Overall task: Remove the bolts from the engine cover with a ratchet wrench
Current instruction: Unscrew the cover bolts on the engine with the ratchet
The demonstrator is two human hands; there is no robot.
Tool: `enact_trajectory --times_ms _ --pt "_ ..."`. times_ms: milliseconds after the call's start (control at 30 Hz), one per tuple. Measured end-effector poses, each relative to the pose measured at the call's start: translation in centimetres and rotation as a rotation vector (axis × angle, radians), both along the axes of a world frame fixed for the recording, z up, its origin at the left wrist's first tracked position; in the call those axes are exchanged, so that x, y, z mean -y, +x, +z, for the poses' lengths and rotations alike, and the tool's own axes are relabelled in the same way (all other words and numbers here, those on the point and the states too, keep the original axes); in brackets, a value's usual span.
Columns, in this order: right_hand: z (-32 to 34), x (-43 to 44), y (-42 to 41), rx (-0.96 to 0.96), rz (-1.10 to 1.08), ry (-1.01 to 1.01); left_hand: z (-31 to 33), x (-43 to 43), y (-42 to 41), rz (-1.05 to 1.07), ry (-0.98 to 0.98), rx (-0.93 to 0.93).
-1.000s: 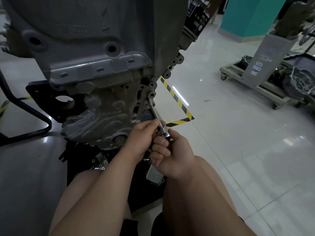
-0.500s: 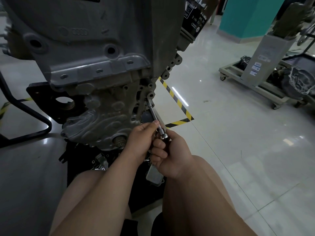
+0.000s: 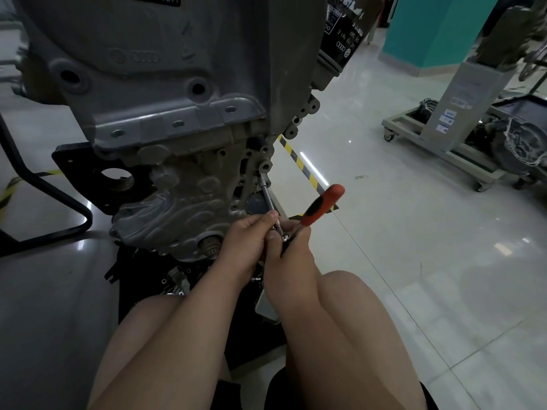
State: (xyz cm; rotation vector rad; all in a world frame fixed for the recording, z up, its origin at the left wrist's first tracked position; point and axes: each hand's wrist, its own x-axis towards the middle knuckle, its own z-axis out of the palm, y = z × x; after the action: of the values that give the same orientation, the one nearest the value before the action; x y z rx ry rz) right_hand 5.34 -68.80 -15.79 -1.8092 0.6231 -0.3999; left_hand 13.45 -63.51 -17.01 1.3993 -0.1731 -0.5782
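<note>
**Both hands on the ratchet at cover's R edge**

L hand (image 3: pixel 247 241): fingers (image 3: pixel 260 221) curl round the near end of the ext. bar (image 3: pixel 268 196), thumb tip pressed vs the steel just by the ratchet head. R hand (image 3: pixel 291 258): fingers (image 3: pixel 275 247) clamp the ratchet wrench (image 3: pixel 322 205) close to its head. The two hands touch. The red-and-black handle sticks out up and to the R, past the grip.

From the head the ext. bar runs up and away to the R edge of the engine cover (image 3: pixel 177 208), among a row of bolt bosses. The bolt itself is hidden by the bar's far end.

The cover is a grey ribbed casting at the engine's lower part, w/ the engine block (image 3: pixel 165 69) above it and a black oil filter (image 3: pixel 340 31) at top R. Bare knees sit below the forearms, over a dark mat (image 3: pixel 254 344).

Yellow-black tape (image 3: pixel 297 161) crosses the glossy floor (image 3: pixel 414 261) just behind the bar. A wheeled trolley (image 3: pixel 438 149) stands well apart to the R, a black tube frame (image 3: pixel 59 195) to the L.
</note>
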Motion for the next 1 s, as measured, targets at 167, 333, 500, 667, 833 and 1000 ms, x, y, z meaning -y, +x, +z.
enact_trajectory --times_ms 167,333,500,667,833,1000 --pt "0.4 0.4 0.5 0.040 -0.072 0.333 0.2 0.1 -0.1 0.029 -0.036 -0.042" --pt "1.6 1.2 0.7 0.030 -0.056 0.799 0.6 -0.2 -0.5 -0.063 -0.008 -0.063" --pt "1.9 1.9 0.4 0.085 0.074 1.312 0.5 -0.2 -0.5 -0.049 0.030 -0.038" --pt "2.4 2.5 0.2 0.040 0.150 1.462 0.2 0.0 -0.6 -0.046 0.051 0.012" --pt "2.4 2.7 0.3 0.012 0.155 1.490 0.4 0.0 -0.7 -0.003 0.055 0.048" --pt "1.6 1.7 0.6 -0.028 0.034 1.076 0.4 0.0 -1.0 -0.016 0.014 -0.015"
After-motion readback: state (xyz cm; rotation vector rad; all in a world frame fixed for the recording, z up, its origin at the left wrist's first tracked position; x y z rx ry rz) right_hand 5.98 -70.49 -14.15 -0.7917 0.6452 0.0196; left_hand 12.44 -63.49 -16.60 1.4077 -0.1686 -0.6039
